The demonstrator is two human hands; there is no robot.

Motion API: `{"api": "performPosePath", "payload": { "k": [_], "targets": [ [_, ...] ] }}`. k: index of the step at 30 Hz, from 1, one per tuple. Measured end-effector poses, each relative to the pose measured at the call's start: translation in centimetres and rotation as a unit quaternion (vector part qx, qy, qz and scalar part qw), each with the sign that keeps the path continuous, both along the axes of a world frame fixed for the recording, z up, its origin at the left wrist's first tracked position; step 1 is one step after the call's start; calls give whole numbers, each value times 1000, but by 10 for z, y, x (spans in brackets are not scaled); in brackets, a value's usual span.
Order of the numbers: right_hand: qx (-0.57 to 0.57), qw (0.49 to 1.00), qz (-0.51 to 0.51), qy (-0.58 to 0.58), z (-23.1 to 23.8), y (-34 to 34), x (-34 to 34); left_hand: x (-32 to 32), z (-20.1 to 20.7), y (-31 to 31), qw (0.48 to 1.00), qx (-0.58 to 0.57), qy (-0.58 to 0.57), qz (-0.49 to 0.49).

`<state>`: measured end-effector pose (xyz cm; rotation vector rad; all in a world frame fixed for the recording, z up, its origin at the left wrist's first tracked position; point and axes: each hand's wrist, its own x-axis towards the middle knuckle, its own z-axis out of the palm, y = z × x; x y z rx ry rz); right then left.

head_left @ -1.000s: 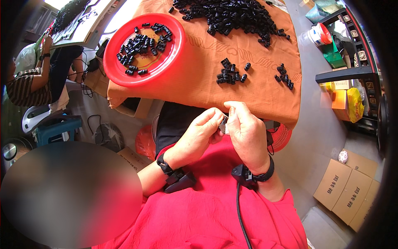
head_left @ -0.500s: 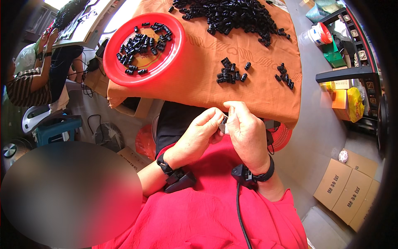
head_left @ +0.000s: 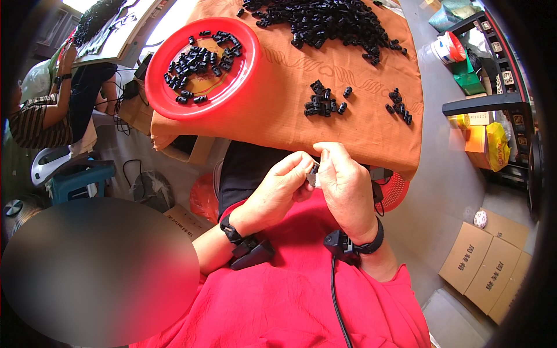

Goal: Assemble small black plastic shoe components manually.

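Observation:
Just off the table's front edge, my left hand pinches a small black plastic part between thumb and fingertips. Close against it, my right hand is closed too, its thumb and fingers at the same part. A small pale, greyish piece shows between the hands; its kind cannot be made out. Beyond my hands, a small pile of similar black parts lies on the orange cloth, with another little group to its right. A red plate at the left holds several more.
A large heap of black parts covers the far side of the cloth-covered table. At the far left, a person in a striped top sits by another table. Shelving and cardboard boxes stand at the right.

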<state>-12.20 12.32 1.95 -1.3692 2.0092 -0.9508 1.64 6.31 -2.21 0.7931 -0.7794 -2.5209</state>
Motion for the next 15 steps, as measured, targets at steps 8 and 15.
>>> {"api": "performPosePath", "payload": {
  "k": [8,15],
  "targets": [
    [-5,1000,0,6,-2,0,0,-1,-1,0,1000,12,7,-5],
    [4,1000,8,30,1,-1,0,1,-2,0,1000,-8,-9,-5]
  ]
}}
